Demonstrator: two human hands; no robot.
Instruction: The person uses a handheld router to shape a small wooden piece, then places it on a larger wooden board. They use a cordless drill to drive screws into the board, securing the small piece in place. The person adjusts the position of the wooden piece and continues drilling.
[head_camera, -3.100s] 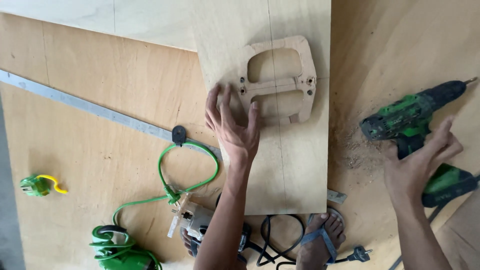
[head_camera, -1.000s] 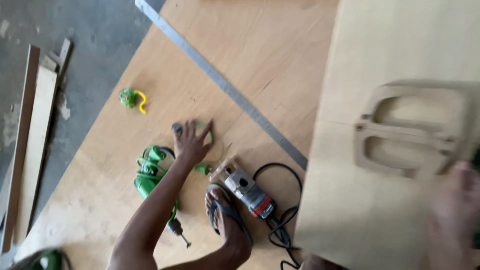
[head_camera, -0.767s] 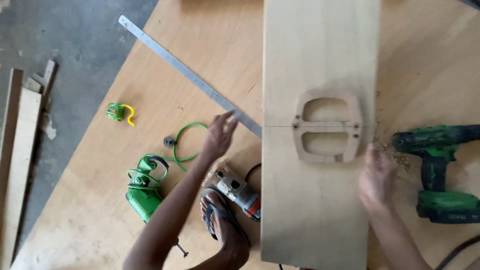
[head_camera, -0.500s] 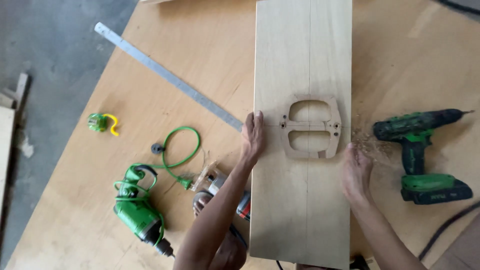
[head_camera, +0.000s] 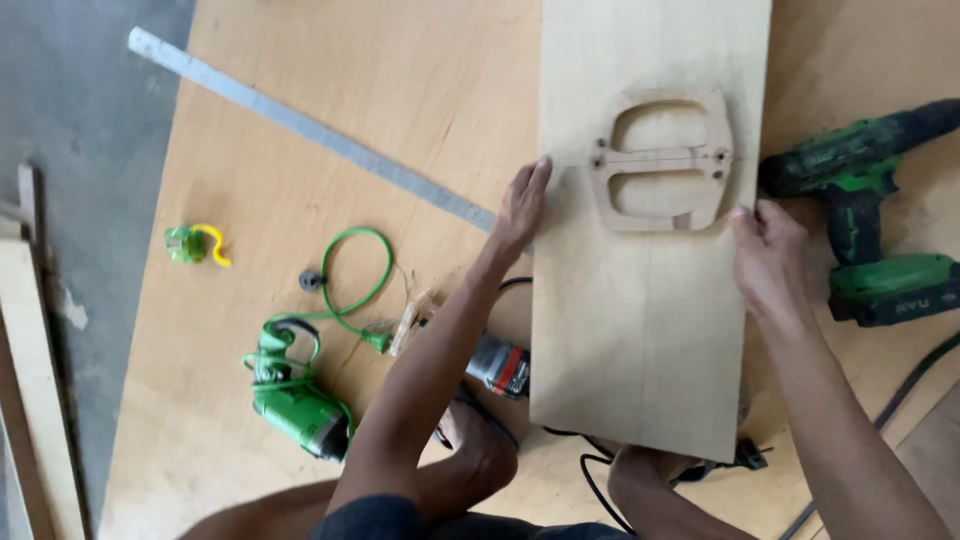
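A pale plywood board (head_camera: 640, 330) lies lengthwise on a larger plywood sheet (head_camera: 300, 120). A wooden cut-out template (head_camera: 660, 160) with two openings is fastened to the board's upper part. My left hand (head_camera: 520, 205) rests with fingers together on the board's left edge, beside the template. My right hand (head_camera: 768, 262) grips the board's right edge just below the template. Neither hand holds a tool.
A green cordless drill (head_camera: 870, 230) lies right of the board. A long metal ruler (head_camera: 310, 130) runs diagonally at upper left. A green corded drill (head_camera: 295, 395), its green cable (head_camera: 350, 280), a small green-and-yellow clamp (head_camera: 195, 245) and a grey power tool (head_camera: 500, 368) lie left. My knees are at the bottom.
My left hand left the cable area and came to the board's left edge. My right hand moved to the board's right edge. The view shifted so the board sits more to the right.
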